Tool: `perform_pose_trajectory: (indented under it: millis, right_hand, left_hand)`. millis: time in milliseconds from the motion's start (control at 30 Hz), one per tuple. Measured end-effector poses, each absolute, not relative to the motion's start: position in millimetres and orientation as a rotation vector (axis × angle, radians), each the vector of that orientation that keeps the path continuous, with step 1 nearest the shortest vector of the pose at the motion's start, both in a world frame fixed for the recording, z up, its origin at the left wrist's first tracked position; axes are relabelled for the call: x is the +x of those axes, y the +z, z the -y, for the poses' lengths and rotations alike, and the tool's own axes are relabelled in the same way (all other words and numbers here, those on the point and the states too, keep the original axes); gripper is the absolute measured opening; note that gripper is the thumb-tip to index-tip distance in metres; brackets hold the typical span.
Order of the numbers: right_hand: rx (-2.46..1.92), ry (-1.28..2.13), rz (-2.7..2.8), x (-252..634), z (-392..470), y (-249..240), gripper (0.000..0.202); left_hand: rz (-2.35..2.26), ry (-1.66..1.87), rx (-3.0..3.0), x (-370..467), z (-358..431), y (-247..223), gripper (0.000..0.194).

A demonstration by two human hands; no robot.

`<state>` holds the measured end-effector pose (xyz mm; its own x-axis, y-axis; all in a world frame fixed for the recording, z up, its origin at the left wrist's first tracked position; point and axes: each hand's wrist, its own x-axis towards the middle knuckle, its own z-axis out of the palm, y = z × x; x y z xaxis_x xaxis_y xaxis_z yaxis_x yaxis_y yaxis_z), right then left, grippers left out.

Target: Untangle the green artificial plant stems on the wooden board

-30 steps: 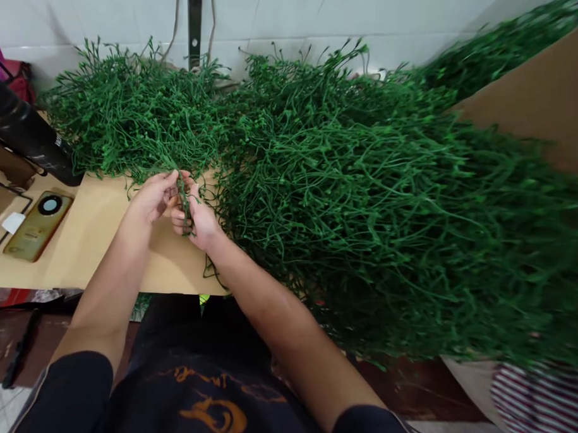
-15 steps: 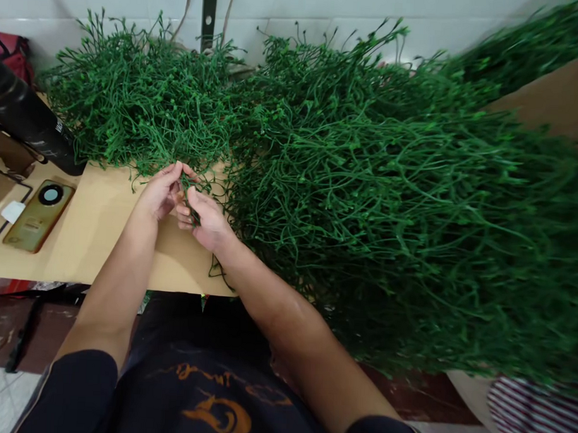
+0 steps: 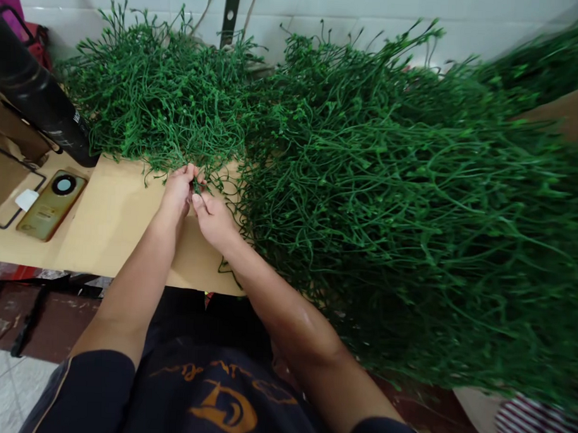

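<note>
Both hands meet over the tan board (image 3: 113, 217), at the near edge of a pile of green plastic stems (image 3: 169, 105). My left hand (image 3: 180, 186) is closed, its fingertips pinching a small green stem piece (image 3: 196, 187). Just to its right, my right hand (image 3: 214, 219) is closed on the same piece, thumb on top. Parts of the fingers are hidden behind the hands. A much larger heap of green stems (image 3: 389, 201) lies close on the right, and a few loose stems lie under my right wrist.
At the left are a phone (image 3: 46, 214), a black bottle (image 3: 42, 94) leaning over the table and a dark-rimmed case (image 3: 5, 187). A white tiled wall (image 3: 325, 6) with a dark metal post (image 3: 230, 15) stands behind. Striped cloth (image 3: 537, 427) shows at the lower right.
My hands have come closer together around the stem piece, and my right fingers have curled in. The whole view has shifted, with things appearing slightly farther right.
</note>
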<state>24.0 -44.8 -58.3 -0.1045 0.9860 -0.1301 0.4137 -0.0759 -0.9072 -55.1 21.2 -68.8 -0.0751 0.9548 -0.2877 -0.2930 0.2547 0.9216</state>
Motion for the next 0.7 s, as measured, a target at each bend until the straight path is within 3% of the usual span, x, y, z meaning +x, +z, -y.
perform_pose_trajectory:
  millis: [500,700]
  right_hand:
    - [-1.708,0.779,2.0,31.6,69.0,-45.9,0.028]
    - [-1.093,0.768,2.482,10.0,140.6,-25.3,0.029]
  left_hand:
    - [-1.25,1.271,0.5,-46.5,-19.9,-58.1,0.037]
    - [-1.17,1.335,0.305,-65.7,-36.7,-56.7,0.035]
